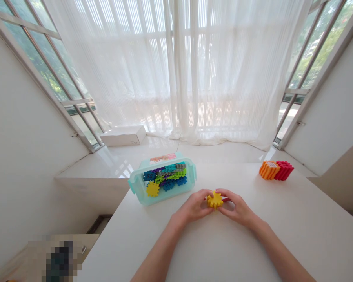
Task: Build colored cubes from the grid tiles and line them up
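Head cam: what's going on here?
A person at a white table holds a yellow gear block between the left hand and right hand. Beyond the hands sits a clear plastic box packed with coloured blocks. Toward the far right of the table, an orange piece sits against a red piece.
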### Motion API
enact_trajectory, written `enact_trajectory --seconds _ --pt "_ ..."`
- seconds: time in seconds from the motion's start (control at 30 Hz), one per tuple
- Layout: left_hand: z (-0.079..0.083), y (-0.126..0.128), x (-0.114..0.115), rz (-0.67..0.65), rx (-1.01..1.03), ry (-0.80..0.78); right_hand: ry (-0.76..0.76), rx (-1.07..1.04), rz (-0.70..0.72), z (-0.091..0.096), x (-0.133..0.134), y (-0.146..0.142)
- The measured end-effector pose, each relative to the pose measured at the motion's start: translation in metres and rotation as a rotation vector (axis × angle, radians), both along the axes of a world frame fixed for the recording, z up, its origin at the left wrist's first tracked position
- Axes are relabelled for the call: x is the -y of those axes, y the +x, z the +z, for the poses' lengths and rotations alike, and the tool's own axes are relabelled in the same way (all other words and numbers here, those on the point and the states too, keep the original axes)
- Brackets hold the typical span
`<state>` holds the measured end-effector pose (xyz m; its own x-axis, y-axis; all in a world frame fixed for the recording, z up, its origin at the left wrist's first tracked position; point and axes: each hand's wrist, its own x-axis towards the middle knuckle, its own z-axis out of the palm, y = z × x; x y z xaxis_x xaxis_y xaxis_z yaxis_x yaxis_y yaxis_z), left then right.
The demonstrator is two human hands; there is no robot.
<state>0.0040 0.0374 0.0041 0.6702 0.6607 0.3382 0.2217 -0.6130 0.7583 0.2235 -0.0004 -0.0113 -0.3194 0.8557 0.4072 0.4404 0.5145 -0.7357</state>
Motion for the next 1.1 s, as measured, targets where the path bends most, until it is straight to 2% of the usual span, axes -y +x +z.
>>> enact_trajectory --seconds 0.23,0.37,0.63,0.8,0.9,1.0,1.03,1.1 --pt "0.004 -0.001 0.001 0.026 0.006 -0.006 0.013 0.032 0.003 0.003 0.001 0.000" --pt "0.004 -0.002 0.003 0.037 -0.009 -0.062 -0.006 0.038 -0.008 0.005 0.002 -0.001" --pt "-0.015 -0.005 -0.005 0.044 -0.041 -0.088 -0.043 0.045 -0.030 0.001 0.001 0.001" --pt "-0.020 -0.004 -0.008 0.036 -0.031 -0.084 -0.056 0.034 -0.006 -0.002 0.000 0.003" --pt "-0.015 -0.004 -0.007 0.032 -0.055 -0.092 -0.071 0.025 -0.013 -0.002 0.001 0.004" --pt "-0.002 -0.008 -0.004 0.078 -0.086 -0.054 -0.099 -0.014 -0.041 0.001 0.001 0.005" --pt "0.004 -0.013 -0.004 0.132 -0.085 -0.028 -0.107 -0.034 -0.053 0.002 0.001 0.006" --pt "0.014 -0.027 -0.003 0.330 -0.055 0.049 -0.108 -0.082 -0.083 0.005 0.001 0.007"
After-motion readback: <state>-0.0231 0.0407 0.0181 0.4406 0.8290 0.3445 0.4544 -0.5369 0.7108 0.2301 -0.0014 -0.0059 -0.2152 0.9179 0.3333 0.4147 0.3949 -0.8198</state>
